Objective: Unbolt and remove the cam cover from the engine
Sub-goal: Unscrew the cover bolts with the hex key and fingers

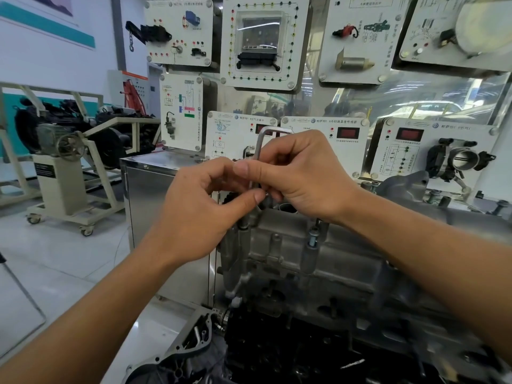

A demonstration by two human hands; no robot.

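Note:
The grey metal cam cover [318, 261] lies across the engine [291, 350] in the lower middle of the view. An L-shaped hex key [259, 145] stands upright over the cover's far left corner, its short arm pointing right at the top. My right hand [299, 176] grips the key's shaft. My left hand [202, 209] pinches the key's lower end with thumb and fingers, just above a bolt boss [243, 225]. A raised bolt [313, 239] stands further right on the cover.
A steel cabinet [155, 195] stands behind left of the engine. A wall of white sensor display panels [432, 151] rises right behind it. An engine on a wheeled stand [69, 173] sits far left. Loose bolts [498, 206] lie at the far right.

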